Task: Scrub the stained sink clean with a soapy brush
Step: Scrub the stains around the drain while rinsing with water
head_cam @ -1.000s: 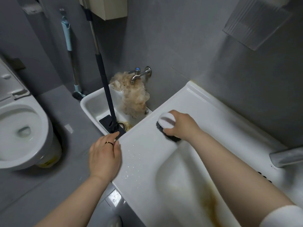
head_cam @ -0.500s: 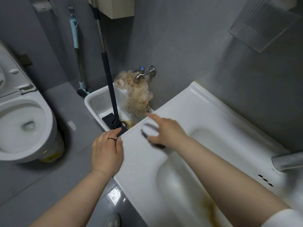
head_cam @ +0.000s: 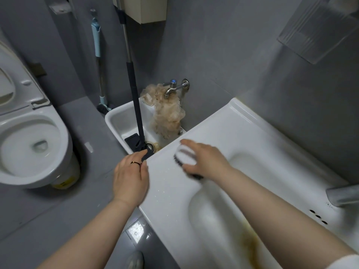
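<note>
A white sink fills the right of the view, with a brown stain running down its basin near the bottom. My right hand grips a white-topped, dark-bristled scrub brush on the sink's flat left deck, blurred by motion. My left hand, a ring on one finger, rests on the sink's left edge with the fingers curved over the rim. Small wet specks dot the deck between the hands.
A low white floor basin sits left of the sink, with a dark mop standing in it and a brownish mesh bag hung from a wall tap. The toilet stands at far left. The sink's faucet juts in at right.
My right hand has slid the brush leftward and toward me across the deck, from near the basin's far-left rim. My left hand has stayed on the edge.
</note>
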Available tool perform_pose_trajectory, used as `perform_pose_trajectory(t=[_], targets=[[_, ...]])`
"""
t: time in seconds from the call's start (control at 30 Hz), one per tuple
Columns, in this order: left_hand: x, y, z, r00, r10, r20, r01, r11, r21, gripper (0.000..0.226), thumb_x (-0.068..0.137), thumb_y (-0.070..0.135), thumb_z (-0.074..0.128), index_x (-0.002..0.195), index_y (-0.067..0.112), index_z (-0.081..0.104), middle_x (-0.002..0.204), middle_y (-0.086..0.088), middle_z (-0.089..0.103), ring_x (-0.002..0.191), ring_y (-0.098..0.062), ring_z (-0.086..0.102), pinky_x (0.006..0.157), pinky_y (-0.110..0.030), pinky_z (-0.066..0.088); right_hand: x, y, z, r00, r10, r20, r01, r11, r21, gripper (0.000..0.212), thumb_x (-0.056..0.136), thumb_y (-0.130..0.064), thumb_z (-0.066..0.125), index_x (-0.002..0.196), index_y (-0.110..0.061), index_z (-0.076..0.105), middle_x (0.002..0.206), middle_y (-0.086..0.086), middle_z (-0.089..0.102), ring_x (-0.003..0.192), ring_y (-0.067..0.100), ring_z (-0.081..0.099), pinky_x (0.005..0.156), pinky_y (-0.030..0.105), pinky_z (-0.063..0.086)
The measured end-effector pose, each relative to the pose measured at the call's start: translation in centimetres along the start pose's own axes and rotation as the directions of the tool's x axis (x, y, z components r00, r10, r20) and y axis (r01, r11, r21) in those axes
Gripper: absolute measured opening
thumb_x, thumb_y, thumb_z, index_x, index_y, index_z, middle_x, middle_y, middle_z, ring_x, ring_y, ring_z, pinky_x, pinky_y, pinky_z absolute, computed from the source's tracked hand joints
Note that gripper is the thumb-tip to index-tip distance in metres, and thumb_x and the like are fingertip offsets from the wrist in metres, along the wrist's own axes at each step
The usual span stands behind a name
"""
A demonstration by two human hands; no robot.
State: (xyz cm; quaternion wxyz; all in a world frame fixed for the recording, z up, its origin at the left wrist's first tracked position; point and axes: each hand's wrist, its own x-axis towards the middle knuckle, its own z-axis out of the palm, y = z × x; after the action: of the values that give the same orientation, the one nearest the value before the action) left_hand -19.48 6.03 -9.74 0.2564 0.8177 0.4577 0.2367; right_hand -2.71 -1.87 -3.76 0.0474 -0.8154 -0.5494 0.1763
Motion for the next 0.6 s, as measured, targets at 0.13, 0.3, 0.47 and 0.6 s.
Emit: perform_pose_trajectory(t=[0.13, 0.3, 0.47, 0.6], targets=[[-0.4, -0.5, 0.0, 0.997, -0.070, 0.020, 0.071, 0.996, -0.050, 0.045, 0.086, 0.021, 0.032, 0.122, 0.006, 0.055, 0.119, -0.015, 0.059, 0.112, -0.036, 0.048, 0.092, -0.035, 0.028, 1.5, 1.8, -1.4, 0.974, 0.175, -0.140, -0.171, 0.984, 0.041, 0.062, 0.086, -0.031, 0.058, 0.142, -0.027, 0.030, 0.122, 0.009, 0.059, 0.114, 0.028, 0.050, 0.081, 0.027, 0.032], [-1.1, -1.1, -0.4, 0.991, -0.128, 0.040, 0.133, 0.978, -0.159, 0.057, 0.079, 0.030, 0.027, 0.123, 0.003, 0.053, 0.118, -0.015, 0.060, 0.111, -0.035, 0.050, 0.093, -0.037, 0.034, 0.2, -2.9, 0.3, 0.961, -0.196, 0.195, 0.192, 0.981, 0.040, 0.067, 0.082, -0.028, 0.064, 0.141, -0.027, 0.033, 0.127, 0.008, 0.056, 0.117, 0.027, 0.049, 0.086, 0.027, 0.036], [-2.5, -1.9, -0.8, 0.993, -0.101, 0.054, 0.107, 0.987, -0.119, 0.053, 0.081, 0.027, 0.030, 0.119, 0.001, 0.056, 0.117, -0.018, 0.060, 0.109, -0.037, 0.051, 0.093, -0.039, 0.035, 0.3, -0.3, -1.5, 0.969, -0.132, 0.210, 0.131, 0.991, 0.018, 0.060, 0.079, -0.025, 0.067, 0.134, -0.024, 0.044, 0.125, 0.003, 0.058, 0.117, 0.022, 0.050, 0.079, 0.022, 0.035], [-2.9, -1.8, -0.9, 0.995, -0.089, 0.048, 0.093, 0.991, -0.097, 0.052, 0.081, 0.025, 0.031, 0.117, -0.002, 0.057, 0.118, -0.018, 0.059, 0.109, -0.037, 0.052, 0.094, -0.040, 0.035, 1.5, -1.9, -1.3, 0.992, -0.103, 0.068, 0.097, 0.992, 0.083, 0.060, 0.078, -0.024, 0.068, 0.134, -0.026, 0.046, 0.126, 0.003, 0.058, 0.118, 0.022, 0.050, 0.085, 0.025, 0.038]])
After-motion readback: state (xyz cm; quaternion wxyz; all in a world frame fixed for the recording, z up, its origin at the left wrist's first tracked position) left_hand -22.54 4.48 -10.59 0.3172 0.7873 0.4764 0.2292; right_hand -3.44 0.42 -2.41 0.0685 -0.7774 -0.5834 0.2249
